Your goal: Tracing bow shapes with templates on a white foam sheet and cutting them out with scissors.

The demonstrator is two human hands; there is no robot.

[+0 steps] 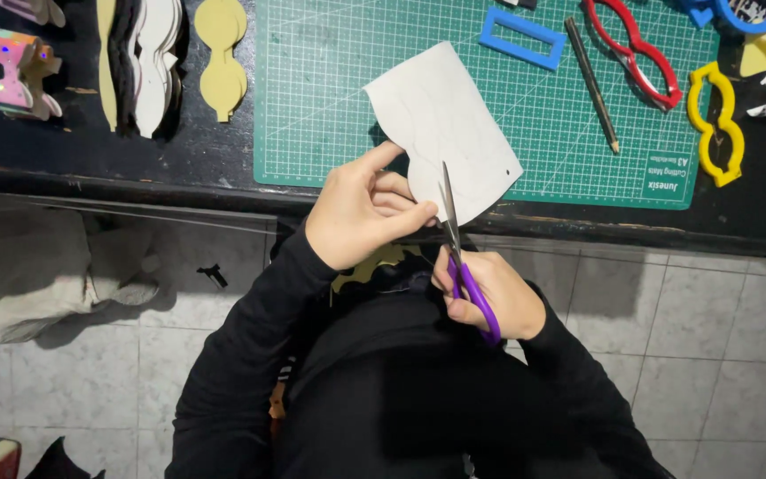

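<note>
A dark, scuffed bench [179, 160] runs across the upper part of the view, above a floor of pale grey tiles [693, 328]. On the bench lies a green cutting mat [330, 98] with a fine white grid and a small block of white print in its lower right corner, upside down from here. Off the bench at the left, a crumpled beige cloth [28, 266] sits on the floor.

Held over the bench edge is a sheet of white card [449, 115], matte, with faint curved pencil lines and one small dark dot near its right corner. The left hand [361, 213] grips its lower edge, thumb on top and fingers curled beneath, hiding that part of the sheet. The right hand [489, 297] is closed through the purple loops of the scissors [456, 239], whose steel blades bite into the card's bottom edge.

Left of the mat stands a stack of wavy cut shapes [148, 62] in white, black and cream, a pale yellow piece [222, 53] beside it, and glittery pink bows [18, 75], partly cut off. On the mat's right part lie a red plastic template [636, 53], a blue rectangular frame [522, 37] and a pencil [592, 84]; a yellow template [716, 124] lies just off the mat. A blue template [738, 13] at the top right is cropped.
</note>
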